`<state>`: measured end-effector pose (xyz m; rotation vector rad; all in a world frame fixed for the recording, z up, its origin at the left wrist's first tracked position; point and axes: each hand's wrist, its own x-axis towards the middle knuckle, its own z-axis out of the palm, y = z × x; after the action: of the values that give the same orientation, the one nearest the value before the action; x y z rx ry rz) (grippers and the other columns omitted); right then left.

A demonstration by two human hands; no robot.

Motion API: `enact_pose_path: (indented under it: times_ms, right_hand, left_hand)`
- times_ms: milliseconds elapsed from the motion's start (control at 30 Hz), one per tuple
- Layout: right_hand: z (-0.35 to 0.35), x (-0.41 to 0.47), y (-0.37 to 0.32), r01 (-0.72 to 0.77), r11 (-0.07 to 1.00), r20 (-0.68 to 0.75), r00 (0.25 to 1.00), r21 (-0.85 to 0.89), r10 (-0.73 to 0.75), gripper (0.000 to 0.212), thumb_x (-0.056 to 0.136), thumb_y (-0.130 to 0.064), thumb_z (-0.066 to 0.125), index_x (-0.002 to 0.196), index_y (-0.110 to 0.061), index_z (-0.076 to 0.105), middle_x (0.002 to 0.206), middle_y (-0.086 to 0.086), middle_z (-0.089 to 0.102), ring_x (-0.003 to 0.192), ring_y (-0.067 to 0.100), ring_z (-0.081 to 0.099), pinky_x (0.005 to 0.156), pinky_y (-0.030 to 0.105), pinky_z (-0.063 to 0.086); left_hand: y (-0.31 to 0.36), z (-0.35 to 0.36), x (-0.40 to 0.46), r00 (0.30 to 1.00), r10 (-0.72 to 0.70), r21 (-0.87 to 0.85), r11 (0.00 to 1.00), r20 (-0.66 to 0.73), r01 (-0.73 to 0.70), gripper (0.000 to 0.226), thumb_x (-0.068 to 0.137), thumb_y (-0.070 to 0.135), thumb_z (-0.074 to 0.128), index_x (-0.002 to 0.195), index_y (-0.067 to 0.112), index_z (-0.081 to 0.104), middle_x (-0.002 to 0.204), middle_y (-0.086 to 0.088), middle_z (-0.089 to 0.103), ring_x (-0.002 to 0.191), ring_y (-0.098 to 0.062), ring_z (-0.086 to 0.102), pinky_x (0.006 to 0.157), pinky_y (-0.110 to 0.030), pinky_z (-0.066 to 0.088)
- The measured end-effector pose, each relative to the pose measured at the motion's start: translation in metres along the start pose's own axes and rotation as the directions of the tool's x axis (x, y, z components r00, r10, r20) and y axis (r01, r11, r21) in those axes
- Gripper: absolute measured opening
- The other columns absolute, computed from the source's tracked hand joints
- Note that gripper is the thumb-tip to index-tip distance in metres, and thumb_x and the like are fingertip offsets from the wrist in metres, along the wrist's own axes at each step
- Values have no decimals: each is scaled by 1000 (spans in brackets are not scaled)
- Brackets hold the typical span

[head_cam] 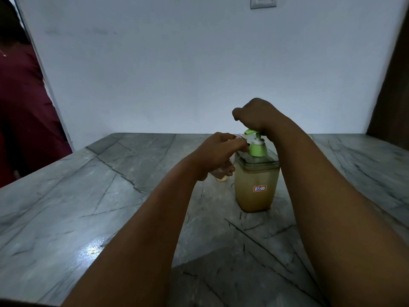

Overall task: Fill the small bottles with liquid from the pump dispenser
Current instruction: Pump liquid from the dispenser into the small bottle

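Both forearms reach in from the near edge of the grey marble table (pixel 93 196) toward its far middle. Pump dispenser (pixel 256 185) stands upright there: clear square body filled with tan liquid, green pump head (pixel 254 140), small white label marked "35" on the near face. Right hand (pixel 254 114) sits on top of the pump head, fingers curled down over it, pressing. Left hand (pixel 221 149) grips a small clear bottle (pixel 223 171), fingers wrapped round it, held just left of the dispenser with its mouth up under the green spout. Bottle base shows a little pale liquid; whether it touches the table cannot be told. White wall behind the far edge, with a switch plate (pixel 263 2) high up. Person in dark red clothing (pixel 22 96) stands beyond the left edge.
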<state>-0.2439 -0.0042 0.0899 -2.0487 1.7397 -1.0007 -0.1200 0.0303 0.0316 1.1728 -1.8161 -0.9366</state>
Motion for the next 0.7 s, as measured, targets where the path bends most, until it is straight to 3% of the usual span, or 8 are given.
enact_pose_path:
  times_ms: [67,133,300,433,567,700]
  right_hand:
    - [-1,1,0,7,1000,-21,1000,6,-7,36,87,-21,49,55,-10,34,53,3,33,48,18,29,49,25,26]
    - [0,1,0,5,1000,-14,1000,-7,-5,38,86,-21,49,54,-10,33,52,4,32,48,19,28,48,25,25]
    - [4,2,0,-32,989,13,999,-146,34,39,88,-22,49,53,-10,36,53,4,38,48,18,34,47,25,26]
    - [7,2,0,-48,972,15,999,-232,53,37,88,-24,47,56,-11,38,56,3,40,50,18,36,49,25,28]
    - [5,1,1,-34,986,-1,999,-164,35,34,88,-23,46,58,-9,40,57,4,42,51,18,38,48,25,28]
    - [-3,-3,0,-56,996,-5,998,67,57,21,87,-20,47,69,-8,45,63,5,44,59,20,39,56,25,31]
  left_hand:
    - [0,0,0,1000,10,-2,1000,-2,-10,19,91,24,56,91,9,68,78,-11,64,61,-27,60,63,-35,54]
    - [0,0,1,1000,16,-1,1000,-3,-16,20,91,24,56,93,9,68,82,-13,64,62,-28,61,63,-35,54]
    - [-1,0,2,1000,3,-1,1000,-4,-3,17,91,25,56,83,16,68,60,6,64,61,-25,62,66,-37,57]
    - [0,1,1,1000,-9,-24,1000,-11,9,16,90,24,57,79,18,67,54,7,62,60,-25,61,66,-37,56]
    - [0,1,0,1000,6,9,1000,-13,-6,15,91,24,56,82,16,66,53,9,62,58,-23,61,61,-32,54]
    - [0,1,1,1000,2,16,1000,-8,-2,15,90,25,57,88,14,67,50,6,58,59,-24,60,62,-33,54]
